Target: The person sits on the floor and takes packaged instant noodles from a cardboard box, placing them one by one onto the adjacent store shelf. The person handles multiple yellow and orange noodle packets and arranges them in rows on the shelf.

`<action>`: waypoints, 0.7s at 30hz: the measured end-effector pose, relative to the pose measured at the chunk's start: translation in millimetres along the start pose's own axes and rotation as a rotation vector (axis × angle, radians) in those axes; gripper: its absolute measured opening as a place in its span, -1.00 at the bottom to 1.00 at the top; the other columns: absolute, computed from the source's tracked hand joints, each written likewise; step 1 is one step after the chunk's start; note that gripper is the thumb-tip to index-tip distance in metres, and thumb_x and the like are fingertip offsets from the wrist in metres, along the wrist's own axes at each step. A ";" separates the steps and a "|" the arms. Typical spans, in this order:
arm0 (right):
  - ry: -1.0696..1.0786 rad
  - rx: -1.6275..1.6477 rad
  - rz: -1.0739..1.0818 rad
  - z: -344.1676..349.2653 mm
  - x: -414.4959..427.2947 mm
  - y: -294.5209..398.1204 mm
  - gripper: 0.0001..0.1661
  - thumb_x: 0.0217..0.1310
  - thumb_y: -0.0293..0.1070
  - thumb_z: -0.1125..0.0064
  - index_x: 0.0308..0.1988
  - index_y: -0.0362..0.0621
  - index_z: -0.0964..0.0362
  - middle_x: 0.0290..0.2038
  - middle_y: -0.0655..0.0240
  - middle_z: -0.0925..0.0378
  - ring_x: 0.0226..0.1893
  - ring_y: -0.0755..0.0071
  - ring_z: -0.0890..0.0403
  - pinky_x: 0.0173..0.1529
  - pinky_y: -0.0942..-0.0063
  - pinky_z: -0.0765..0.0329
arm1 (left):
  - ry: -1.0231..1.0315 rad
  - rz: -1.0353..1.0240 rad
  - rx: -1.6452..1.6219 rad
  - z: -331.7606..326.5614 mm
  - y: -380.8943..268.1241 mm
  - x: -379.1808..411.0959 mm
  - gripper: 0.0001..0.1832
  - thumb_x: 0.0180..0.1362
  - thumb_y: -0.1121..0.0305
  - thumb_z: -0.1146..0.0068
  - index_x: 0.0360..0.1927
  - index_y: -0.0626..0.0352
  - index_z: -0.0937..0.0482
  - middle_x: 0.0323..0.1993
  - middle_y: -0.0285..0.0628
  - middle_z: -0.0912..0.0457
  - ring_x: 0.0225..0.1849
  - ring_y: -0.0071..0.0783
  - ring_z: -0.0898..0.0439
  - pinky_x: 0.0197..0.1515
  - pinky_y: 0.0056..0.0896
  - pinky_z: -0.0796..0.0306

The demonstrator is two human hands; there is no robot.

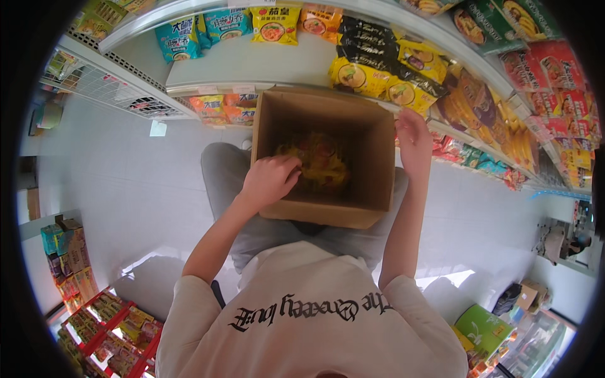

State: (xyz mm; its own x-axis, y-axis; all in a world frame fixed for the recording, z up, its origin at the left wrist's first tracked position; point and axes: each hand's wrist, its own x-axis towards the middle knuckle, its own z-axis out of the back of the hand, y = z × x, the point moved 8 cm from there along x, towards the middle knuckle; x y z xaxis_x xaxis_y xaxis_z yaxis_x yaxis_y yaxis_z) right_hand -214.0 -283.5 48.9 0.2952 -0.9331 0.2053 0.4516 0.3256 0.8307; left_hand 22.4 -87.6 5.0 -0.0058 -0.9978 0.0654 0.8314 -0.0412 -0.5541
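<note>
An open cardboard box (326, 215) rests on my lap, its mouth tilted towards me. Several yellow noodle packets (326, 170) lie at the bottom, in shadow. My left hand (274, 177) reaches over the box's left side, fingers curled inside the opening above the packets; its fingertips are partly hidden and I see nothing held. At the upper right corner of the box is my right hand (413, 137), its fingers bent beside the outer wall. Whether they grip the cardboard is unclear. Beyond it, black and yellow noodle packets (361, 78) stand in rows on the shelf.
The white shelf (255, 66) also bears blue packets (179, 40) and a yellow packet (275, 24) at its back. Orange packets (208, 107) sit one level lower. Red packets (548, 66) fill racks at right. A red display rack (106, 330) stands behind me at left.
</note>
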 end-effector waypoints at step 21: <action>0.360 -0.102 0.029 -90.1 -128.7 25.1 -0.89 0.31 -0.29 -0.22 -0.24 -0.07 -0.56 -0.49 0.22 -0.65 -0.44 0.05 -0.71 -0.32 0.16 -0.62 | 0.614 0.169 0.223 -170.0 79.5 123.2 -0.69 0.19 0.15 -0.19 -0.10 0.08 -0.74 -0.17 0.08 -0.75 -0.08 0.08 -0.73 -0.01 0.02 -0.60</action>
State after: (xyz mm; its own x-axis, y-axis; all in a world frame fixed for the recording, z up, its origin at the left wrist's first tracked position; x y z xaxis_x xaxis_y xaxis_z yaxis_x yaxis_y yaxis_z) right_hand -164.7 -141.4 -3.3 0.5777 -0.8161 0.0177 0.5152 0.3814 0.7675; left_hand -6.6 -222.5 -172.0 -0.1258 -0.8403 -0.5273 0.9430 0.0638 -0.3267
